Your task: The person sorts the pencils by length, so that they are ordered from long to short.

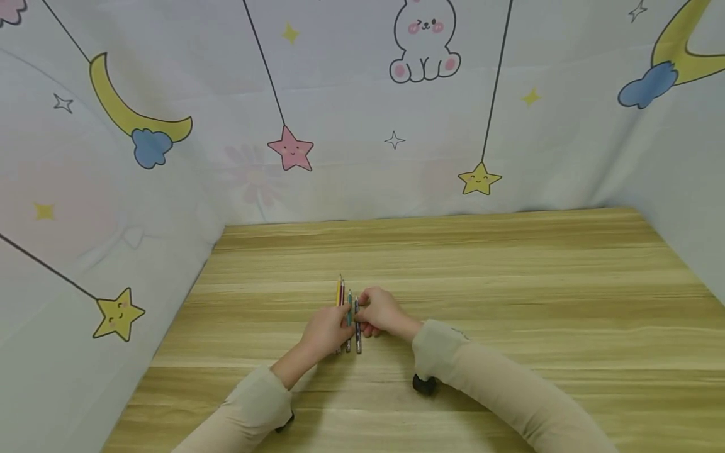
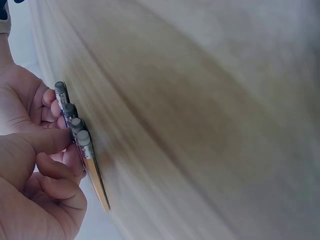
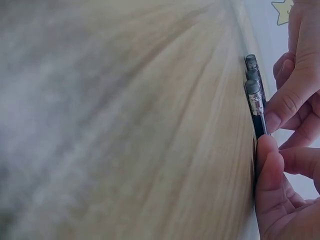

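Note:
Several pencils lie side by side on the table, tips pointing away. From the left they are a yellow pencil (image 1: 338,290), a dark red pencil (image 1: 342,293), a teal pencil (image 1: 349,299) and a dark blue pencil (image 1: 359,343). My left hand (image 1: 327,330) reaches across the left ones, its thumb and forefinger at the teal pencil. With thumb and forefinger, my right hand (image 1: 384,313) pinches the dark blue pencil. Silvery ferrules and grey erasers (image 2: 83,138) show at the near ends in the left wrist view. Fingers hide the middles of the pencils.
The wood-grain table (image 1: 510,283) runs back to a pale cloth wall (image 1: 362,182) printed with stars, moons and a white animal. Similar cloth hangs at the left and right sides. A black piece (image 1: 423,384) shows under the right cuff.

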The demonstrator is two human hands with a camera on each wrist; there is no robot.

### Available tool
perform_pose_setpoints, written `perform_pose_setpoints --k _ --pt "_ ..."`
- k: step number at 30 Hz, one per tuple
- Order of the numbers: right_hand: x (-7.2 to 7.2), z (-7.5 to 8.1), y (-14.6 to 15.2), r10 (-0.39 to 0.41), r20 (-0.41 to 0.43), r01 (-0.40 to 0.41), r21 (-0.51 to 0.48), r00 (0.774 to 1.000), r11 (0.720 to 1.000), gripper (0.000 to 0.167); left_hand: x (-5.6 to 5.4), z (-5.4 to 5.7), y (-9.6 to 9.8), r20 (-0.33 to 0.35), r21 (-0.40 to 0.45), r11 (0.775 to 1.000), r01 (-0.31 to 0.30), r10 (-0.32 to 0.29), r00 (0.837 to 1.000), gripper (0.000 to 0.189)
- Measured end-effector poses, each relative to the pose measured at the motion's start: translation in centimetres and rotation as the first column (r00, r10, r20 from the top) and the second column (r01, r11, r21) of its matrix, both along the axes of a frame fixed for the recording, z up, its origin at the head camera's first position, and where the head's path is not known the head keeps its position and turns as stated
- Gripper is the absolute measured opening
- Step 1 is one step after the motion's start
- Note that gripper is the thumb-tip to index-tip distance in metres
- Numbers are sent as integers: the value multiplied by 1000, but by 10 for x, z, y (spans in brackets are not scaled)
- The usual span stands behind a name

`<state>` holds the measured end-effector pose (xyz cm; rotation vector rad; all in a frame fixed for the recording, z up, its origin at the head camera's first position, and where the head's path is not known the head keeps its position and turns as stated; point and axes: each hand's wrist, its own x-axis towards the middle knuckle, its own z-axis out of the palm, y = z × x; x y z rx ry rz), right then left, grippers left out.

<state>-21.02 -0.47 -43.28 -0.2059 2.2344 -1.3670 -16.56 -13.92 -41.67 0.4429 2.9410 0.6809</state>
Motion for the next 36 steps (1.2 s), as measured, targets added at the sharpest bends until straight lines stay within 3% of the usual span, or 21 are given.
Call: perform_pose_setpoints --k 3,10,16,21,27,36 --pt "1 0 0 3 10 -3 -4 1000 1000 20 3 1 -1 -31 3 1000 24 -24 999 12" --pt "4 0 0 7 34 -6 -31 999 1000 21 5 5 1 17 -20 1000 -13 13 1000 19" --pt "4 -1 0 0 35 2 -40 999 999 21 5 4 1 -2 -56 998 -12 11 1000 18" --pt "5 -1 2 -2 43 4 -58 999 998 21 6 5 0 8 -32 999 -24 25 1000 16" --pt "8 0 10 15 60 -10 -88 998 996 22 7 5 -3 31 9 999 -42 42 999 37" --pt "14 -2 34 53 66 -45 -112 996 993 22 13 3 -8 -9 43 996 -76 77 997 41"
